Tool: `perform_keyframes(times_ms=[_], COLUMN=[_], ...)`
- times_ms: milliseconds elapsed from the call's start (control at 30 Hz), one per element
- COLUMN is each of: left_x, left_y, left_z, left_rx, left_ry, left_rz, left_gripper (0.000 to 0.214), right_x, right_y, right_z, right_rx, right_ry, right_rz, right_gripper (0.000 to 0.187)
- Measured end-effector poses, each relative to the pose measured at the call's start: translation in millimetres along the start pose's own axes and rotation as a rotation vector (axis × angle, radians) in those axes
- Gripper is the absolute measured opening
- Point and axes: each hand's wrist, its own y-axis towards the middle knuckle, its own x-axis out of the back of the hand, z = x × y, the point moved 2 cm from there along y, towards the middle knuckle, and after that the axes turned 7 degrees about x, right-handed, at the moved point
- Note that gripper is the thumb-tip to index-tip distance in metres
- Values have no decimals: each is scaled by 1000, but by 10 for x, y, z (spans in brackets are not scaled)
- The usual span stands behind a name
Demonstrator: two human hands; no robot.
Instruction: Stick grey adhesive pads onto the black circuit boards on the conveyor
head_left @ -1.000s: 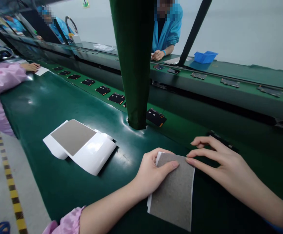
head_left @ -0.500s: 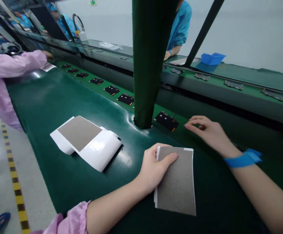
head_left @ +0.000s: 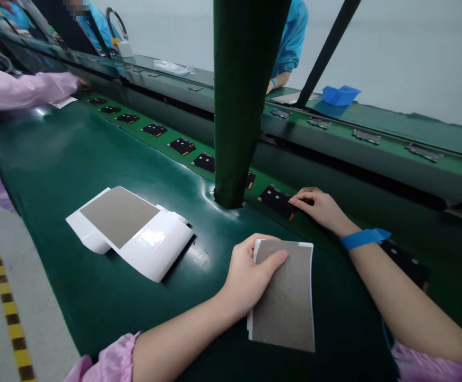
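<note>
My left hand (head_left: 250, 273) is closed on a small stack of grey rectangular sheets (head_left: 284, 307) with white backing edges, thumb on top. Farther right, my right hand (head_left: 322, 209), a blue band at its wrist, has thumb and forefinger pinched at the right end of a flat black circuit board (head_left: 274, 199). That board lies on the green line strip and has small white squares and an orange tab. To the left on the table, another grey sheet (head_left: 120, 215) rests on curled white glossy backing paper (head_left: 159, 249).
A green-wrapped post (head_left: 234, 106) rises between the table and the line. More black boards (head_left: 181, 146) lie along the strip; one is partly under my right forearm. A co-worker's pink sleeve (head_left: 24, 90) reaches in at left. A blue bin (head_left: 340, 95) stands across the line.
My right hand has moved left to the end of the black board. The boards have shifted slightly along the strip towards me. My left hand still holds the sheets.
</note>
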Motion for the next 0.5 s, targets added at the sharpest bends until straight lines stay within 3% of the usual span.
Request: perform_keyframes(times_ms=[167, 267, 367, 433, 500], left_x=[45, 59, 29, -7, -43], left_y=[19, -1, -49, -80, -102], left_z=[2, 9, -13, -38, -52], left_rx=[-28, -34, -62, -82, -97], left_ry=[57, 126, 238, 317, 383], left_rz=[-8, -32, -105, -158, -195], left_gripper=[19, 24, 31, 34, 37], right_x=[-13, 180, 710, 1191, 1655], right_y=[-86, -283, -749, -1282, -1970], right_z=[-77, -115, -317, -541, -776], right_rx=[-151, -155, -187, -351, -612], right_ry=[31, 158, 93, -47, -175], right_rz=[-157, -233, -324, -400, -494], right_gripper=[55, 51, 37, 30, 27])
